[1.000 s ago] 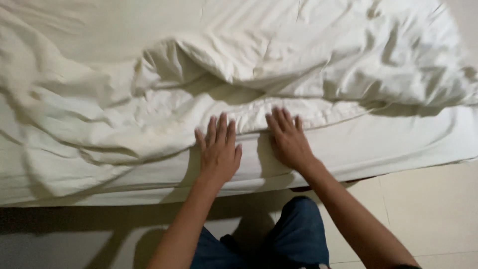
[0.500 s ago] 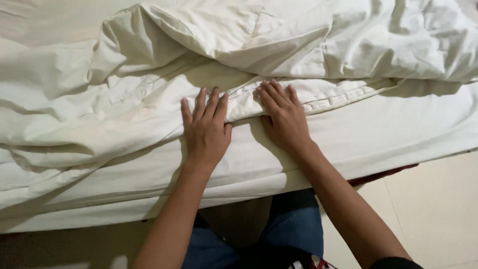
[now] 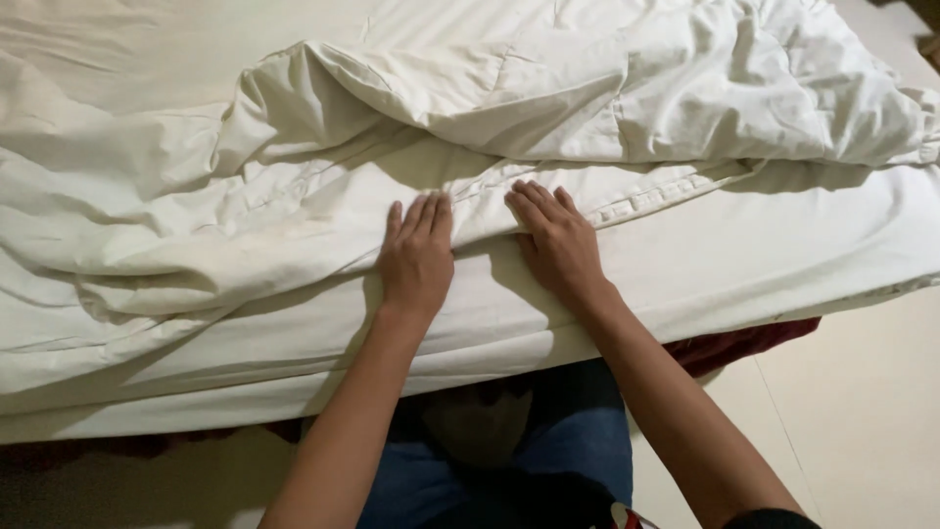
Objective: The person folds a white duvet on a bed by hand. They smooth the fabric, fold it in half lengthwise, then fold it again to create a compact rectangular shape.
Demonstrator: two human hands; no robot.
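Both our hands sit in nearly the same place on the bed as half a second ago, side by side on the sheet; the view has tipped down a little, so more of the floor shows and the bunched duvet sits higher in the picture.

Our left hand lies flat, palm down, fingers straight and close together, fingertips touching the folded hem of the duvet. Our right hand lies just beside it, also flat and open, its fingertips at the same hem, where a row of small stitched tabs runs along the edge. Neither hand grips anything; both simply press on the cloth.

That hem runs across the bed from left to right, directly ahead of our fingers. Above it the cream duvet is heaped in thick, rumpled folds toward the far right, with a looser crumpled fold spreading to the left. Under our palms the white sheet covers the mattress and drops over its near side. A dark red strip of bed base shows below the sheet on the right. Our knees in blue jeans are against the bed, on a pale tiled floor.
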